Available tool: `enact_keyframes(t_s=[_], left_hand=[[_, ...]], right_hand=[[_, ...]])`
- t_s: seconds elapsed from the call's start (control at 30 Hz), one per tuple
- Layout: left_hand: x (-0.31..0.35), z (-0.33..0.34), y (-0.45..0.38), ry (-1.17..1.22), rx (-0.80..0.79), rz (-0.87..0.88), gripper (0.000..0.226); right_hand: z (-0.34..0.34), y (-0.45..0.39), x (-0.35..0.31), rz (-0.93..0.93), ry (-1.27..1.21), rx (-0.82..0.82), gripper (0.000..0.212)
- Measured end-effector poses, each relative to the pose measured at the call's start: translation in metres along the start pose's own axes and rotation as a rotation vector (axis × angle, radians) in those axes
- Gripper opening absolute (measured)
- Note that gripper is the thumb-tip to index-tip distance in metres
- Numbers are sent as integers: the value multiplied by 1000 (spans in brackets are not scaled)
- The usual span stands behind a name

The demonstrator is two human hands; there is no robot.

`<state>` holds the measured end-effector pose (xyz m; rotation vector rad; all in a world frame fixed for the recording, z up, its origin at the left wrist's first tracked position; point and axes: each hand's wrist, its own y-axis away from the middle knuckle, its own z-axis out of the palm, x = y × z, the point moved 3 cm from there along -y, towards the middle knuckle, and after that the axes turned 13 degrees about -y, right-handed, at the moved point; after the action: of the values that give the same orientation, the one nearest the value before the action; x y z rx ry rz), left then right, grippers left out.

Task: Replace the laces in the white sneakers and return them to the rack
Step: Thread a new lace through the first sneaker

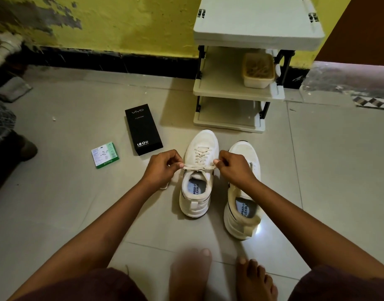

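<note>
Two white sneakers stand side by side on the tiled floor, toes pointing away from me. The left sneaker point(198, 181) is laced with a cream lace point(199, 168) pulled taut across its top eyelets. My left hand point(162, 167) pinches the lace's left end and my right hand point(235, 168) pinches its right end. A loose tail of lace hangs below my left hand onto the floor. The right sneaker point(244, 192) stands behind my right hand, its lacing area mostly hidden by it. The white shoe rack point(236, 92) stands just beyond the sneakers.
A black phone box point(143, 129) and a small green-and-white packet point(105, 155) lie on the floor to the left. A beige tub point(259, 70) sits on the rack's middle shelf. My bare feet point(221, 276) are near the bottom edge. A yellow wall runs behind.
</note>
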<state>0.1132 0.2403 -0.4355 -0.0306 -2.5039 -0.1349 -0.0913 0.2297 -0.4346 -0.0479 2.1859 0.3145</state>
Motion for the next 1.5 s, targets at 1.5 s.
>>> enact_keyframes(t_s=[1.5], left_hand=[[-19,-7,22,-896,67,354,38]], right_hand=[[-7,10,6,-80,270,1,18]])
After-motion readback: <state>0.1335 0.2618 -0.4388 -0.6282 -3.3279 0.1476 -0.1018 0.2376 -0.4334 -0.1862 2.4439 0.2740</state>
